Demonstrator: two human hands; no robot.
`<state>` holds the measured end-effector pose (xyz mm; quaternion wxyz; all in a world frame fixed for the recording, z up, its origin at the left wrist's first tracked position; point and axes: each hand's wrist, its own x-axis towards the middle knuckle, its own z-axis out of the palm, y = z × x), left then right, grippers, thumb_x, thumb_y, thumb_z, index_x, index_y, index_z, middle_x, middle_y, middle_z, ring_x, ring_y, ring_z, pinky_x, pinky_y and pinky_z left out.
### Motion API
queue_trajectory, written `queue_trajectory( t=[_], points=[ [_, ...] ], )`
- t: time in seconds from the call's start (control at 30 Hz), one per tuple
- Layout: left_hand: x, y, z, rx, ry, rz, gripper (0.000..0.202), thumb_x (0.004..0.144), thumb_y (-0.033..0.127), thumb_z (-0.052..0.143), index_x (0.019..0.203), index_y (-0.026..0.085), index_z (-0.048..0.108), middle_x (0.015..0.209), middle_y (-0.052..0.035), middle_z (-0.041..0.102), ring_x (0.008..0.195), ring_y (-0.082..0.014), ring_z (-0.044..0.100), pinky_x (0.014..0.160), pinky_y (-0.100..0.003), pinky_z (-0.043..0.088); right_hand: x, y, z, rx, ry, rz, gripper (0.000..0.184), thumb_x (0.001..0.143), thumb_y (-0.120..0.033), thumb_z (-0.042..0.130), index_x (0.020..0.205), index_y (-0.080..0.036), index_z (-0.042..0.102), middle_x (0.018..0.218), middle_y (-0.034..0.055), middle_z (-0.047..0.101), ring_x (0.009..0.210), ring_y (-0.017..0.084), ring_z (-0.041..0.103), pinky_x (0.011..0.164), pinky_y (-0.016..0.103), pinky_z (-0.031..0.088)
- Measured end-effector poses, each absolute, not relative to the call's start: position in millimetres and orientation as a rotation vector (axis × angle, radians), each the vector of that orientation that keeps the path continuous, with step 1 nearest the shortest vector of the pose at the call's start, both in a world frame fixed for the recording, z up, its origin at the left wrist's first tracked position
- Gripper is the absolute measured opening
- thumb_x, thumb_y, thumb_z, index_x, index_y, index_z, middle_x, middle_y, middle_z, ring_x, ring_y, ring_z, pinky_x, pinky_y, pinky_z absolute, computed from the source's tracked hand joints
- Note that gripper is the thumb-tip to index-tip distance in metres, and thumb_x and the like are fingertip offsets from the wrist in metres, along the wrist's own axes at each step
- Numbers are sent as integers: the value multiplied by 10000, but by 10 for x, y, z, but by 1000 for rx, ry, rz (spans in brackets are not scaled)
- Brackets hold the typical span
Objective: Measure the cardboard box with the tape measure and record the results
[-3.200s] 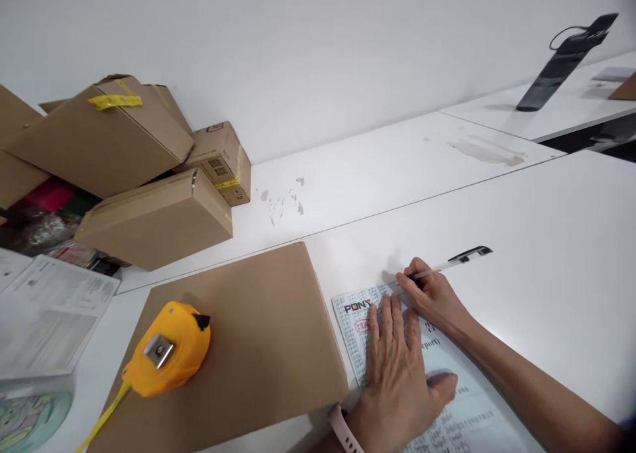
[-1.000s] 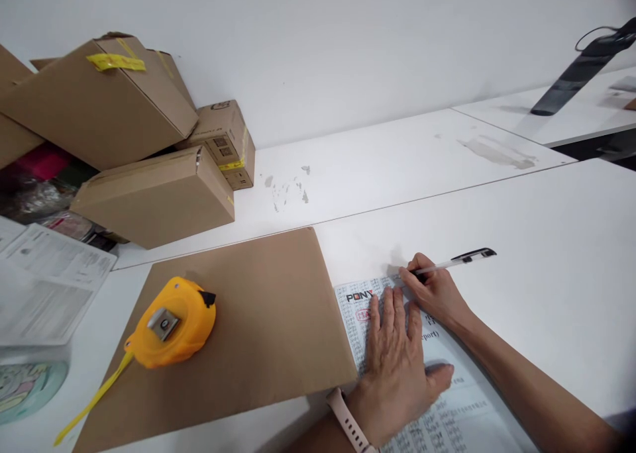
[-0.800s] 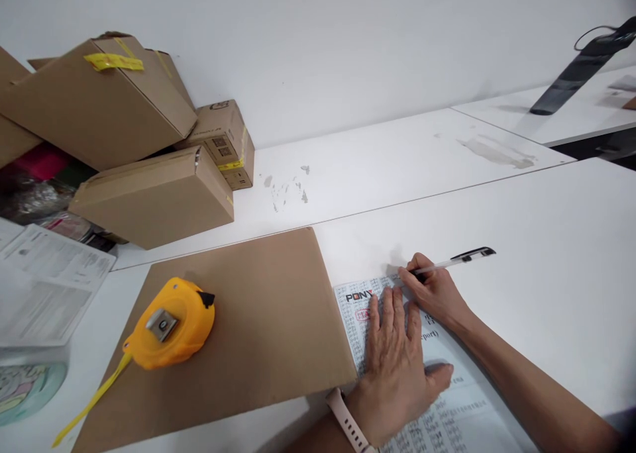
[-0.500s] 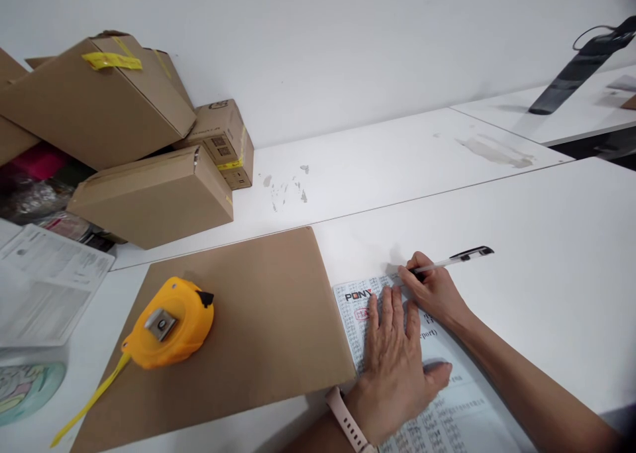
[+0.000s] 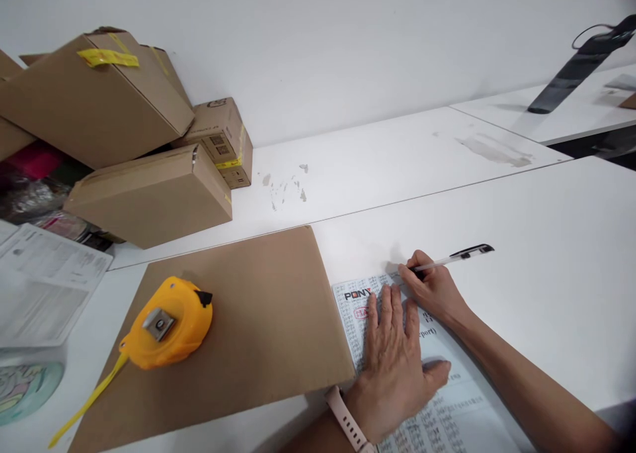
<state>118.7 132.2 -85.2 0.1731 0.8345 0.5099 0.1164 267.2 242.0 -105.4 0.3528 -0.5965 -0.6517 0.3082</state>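
Note:
My left hand (image 5: 395, 360) lies flat, fingers together and stretched out, on a printed sheet (image 5: 447, 413) at the near edge of the white table (image 5: 546, 241). My right hand (image 5: 433, 289) grips a clear pen with a black cap (image 5: 454, 259), its tip at the sheet's top edge, just past my left fingertips. Left of the sheet lies a flat brown cardboard piece (image 5: 258, 320). A yellow tape measure (image 5: 166, 324) sits on that cardboard, its yellow blade trailing toward the near left.
Several brown cardboard boxes (image 5: 144, 195) are stacked at the far left against the white wall. Printed papers (image 5: 44, 281) lie at the left edge. A black stand (image 5: 571, 69) leans on another table at the far right.
Both hands stay where they were on the sheet, the pen tip at the same spot. Only the view has drifted slightly.

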Motion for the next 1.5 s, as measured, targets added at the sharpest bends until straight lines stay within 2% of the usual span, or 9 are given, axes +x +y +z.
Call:
queue_trajectory(
  t=[1.1, 1.37, 1.5],
  points=[
    [1204, 1325, -904, 2431, 1482, 298, 873, 1028, 689, 310, 1614, 42, 280, 1728, -232, 130, 1614, -358, 48, 1314, -596, 193, 2662, 2412, -970, -1526, -1598, 833, 297, 860, -418, 613, 681, -256, 441, 534, -60, 415, 517, 126, 384, 502, 276, 328],
    [1203, 1316, -909, 2432, 1485, 324, 890, 1007, 678, 408, 1617, 44, 273, 1732, -218, 150, 1619, -357, 59, 1319, -589, 185, 2652, 2411, -941, -1524, -1628, 836, 316, 864, -437, 623, 674, -253, 449, 529, -54, 425, 519, 126, 388, 499, 274, 337],
    [1203, 1316, -906, 2420, 1487, 323, 869, 1016, 677, 376, 1620, 60, 278, 1730, -206, 175, 1621, -345, 48, 1319, -592, 178, 2659, 2410, -943, -1537, -1598, 834, 331, 860, -447, 630, 671, -255, 438, 522, -56, 420, 517, 127, 389, 492, 271, 338]
  ],
)
